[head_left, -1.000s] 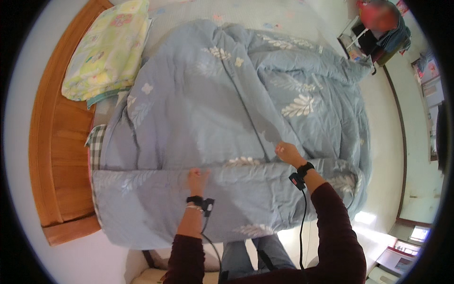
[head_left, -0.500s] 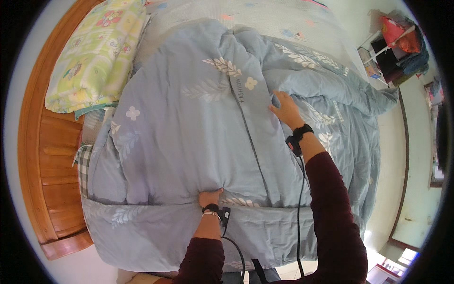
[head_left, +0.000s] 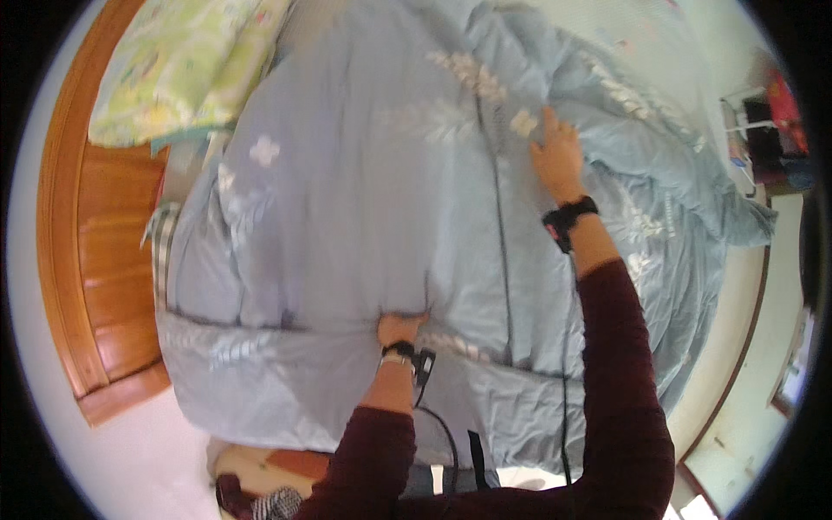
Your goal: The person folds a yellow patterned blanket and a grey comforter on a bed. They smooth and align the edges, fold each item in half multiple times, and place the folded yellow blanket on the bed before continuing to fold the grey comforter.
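A large grey-blue duvet (head_left: 347, 217) with white leaf and flower prints covers most of the bed, its near part creased across and hanging over the bed's near edge. At that crease my left hand (head_left: 400, 330) is closed on the duvet cloth. Its thumb points right and small folds run out from it; the other fingers are mostly hidden in the cloth. Farther off and to the right, my right hand (head_left: 560, 163) lies on the duvet beside a yellowish printed flower and a thick folded ridge. Its fingers stretch forward, with the thumb apart.
A folded yellow-green quilt (head_left: 186, 78) rests at the far left by the wooden headboard (head_left: 117, 260). Clothes (head_left: 784, 130) hang on a rack at the far right. Black cables run from both wrist straps. Dark and checked cloth items (head_left: 260, 503) lie low at the left.
The whole view has shifted, so bed and duvet sit higher and further right. My right hand's fingers point more straight ahead; my left hand stays at the crease.
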